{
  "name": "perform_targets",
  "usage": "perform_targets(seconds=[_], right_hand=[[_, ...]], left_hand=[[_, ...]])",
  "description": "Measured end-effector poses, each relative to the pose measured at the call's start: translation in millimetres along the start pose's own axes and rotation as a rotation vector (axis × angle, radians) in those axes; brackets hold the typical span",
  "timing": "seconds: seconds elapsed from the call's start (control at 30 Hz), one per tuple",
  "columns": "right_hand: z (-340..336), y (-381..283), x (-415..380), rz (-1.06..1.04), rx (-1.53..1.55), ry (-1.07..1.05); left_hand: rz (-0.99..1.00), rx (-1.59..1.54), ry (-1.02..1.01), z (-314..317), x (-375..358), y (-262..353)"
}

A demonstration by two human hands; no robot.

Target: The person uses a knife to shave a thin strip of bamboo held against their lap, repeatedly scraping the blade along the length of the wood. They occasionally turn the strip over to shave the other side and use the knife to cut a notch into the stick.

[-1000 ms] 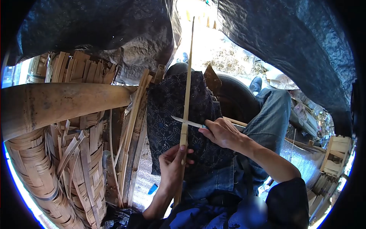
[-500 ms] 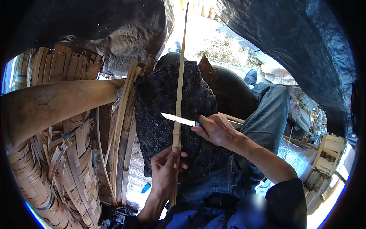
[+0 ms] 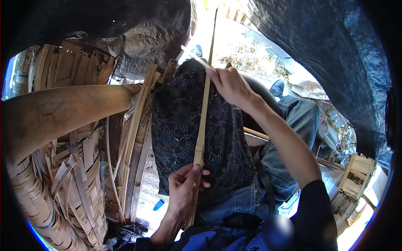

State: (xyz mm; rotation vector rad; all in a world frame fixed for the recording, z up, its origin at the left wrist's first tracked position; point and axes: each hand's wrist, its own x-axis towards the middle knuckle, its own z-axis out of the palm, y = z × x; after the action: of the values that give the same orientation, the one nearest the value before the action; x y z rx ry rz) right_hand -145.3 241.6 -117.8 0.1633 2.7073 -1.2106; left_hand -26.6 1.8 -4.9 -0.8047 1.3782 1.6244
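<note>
A long, thin bamboo strip (image 3: 202,125) runs upright through the middle of the head view, over a dark patterned cloth (image 3: 173,121) spread on my lap. My left hand (image 3: 184,186) pinches the strip near its lower part, thumb on top. Farther up, my right hand (image 3: 232,88) is closed around the handle of a knife (image 3: 200,60), hidden in the fist. The blade, smeared by motion, points up and left across the strip, close to its upper part.
A thick bamboo pole (image 3: 67,115) juts in from the left, above woven bamboo baskets (image 3: 37,196). Split bamboo lengths (image 3: 136,138) stand beside my lap. Dark plastic sheeting (image 3: 318,42) hangs overhead at right. A wooden crate (image 3: 359,171) stands at far right.
My right hand with the knife has moved up and away along the bamboo strip. The strip's far end has swung slightly right. My left hand keeps its hold, almost in place.
</note>
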Motion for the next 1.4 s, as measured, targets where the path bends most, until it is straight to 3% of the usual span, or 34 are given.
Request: perform_targets(seconds=[0.1, 0.2, 0.23, 0.33, 0.37, 0.47, 0.53, 0.67, 0.73, 0.87, 0.93, 1.4], right_hand=[[-14.7, 0.9, 37.9, 0.148, 0.091, 0.074], [-22.8, -8.8, 30.3, 0.054, 0.138, 0.429], [-28.6, -14.5, 18.3, 0.128, 0.163, 0.354], [-27.3, -20.1, -30.2, 0.126, 0.255, 0.261], [-24.3, -18.3, -46.9, -0.005, 0.235, 0.293], [-28.3, -34.5, -93.5, -0.019, 0.340, 0.224], [-26.9, -38.2, -117.9, -0.114, 0.348, 0.123], [-16.6, -42.6, -143.1, -0.167, 0.285, 0.151], [-16.4, -43.4, -148.0, -0.107, 0.100, -0.015], [-12.5, -43.5, -150.0, -0.124, -0.001, -0.041], [-9.4, -44.7, -151.8, -0.094, -0.038, -0.054], [-1.3, -42.7, -144.7, -0.044, -0.170, -0.101]], left_hand=[[0.009, 0.000, -0.010, 0.4, -1.0, 8.9], [0.088, 0.105, -0.093, -7.1, -0.5, 6.5], [0.104, 0.249, -0.080, -4.6, -3.2, 10.4], [0.129, 0.203, -0.133, -13.7, 3.0, 5.1], [0.148, 0.213, -0.129, -11.1, 0.4, 7.6], [0.188, 0.421, -0.117, -2.5, -6.8, 13.9], [0.155, 0.338, -0.232, 1.8, -7.0, 13.2], [0.132, 0.360, -0.278, 12.4, -2.5, 7.6], [0.236, 0.568, -0.155, 16.8, -1.1, 1.5], [0.356, 0.752, -0.014, 16.2, 4.8, -15.8], [0.685, 1.069, 0.131, 20.6, 7.3, -21.3], [0.587, 1.090, 0.207, 25.4, 7.1, -20.1]])
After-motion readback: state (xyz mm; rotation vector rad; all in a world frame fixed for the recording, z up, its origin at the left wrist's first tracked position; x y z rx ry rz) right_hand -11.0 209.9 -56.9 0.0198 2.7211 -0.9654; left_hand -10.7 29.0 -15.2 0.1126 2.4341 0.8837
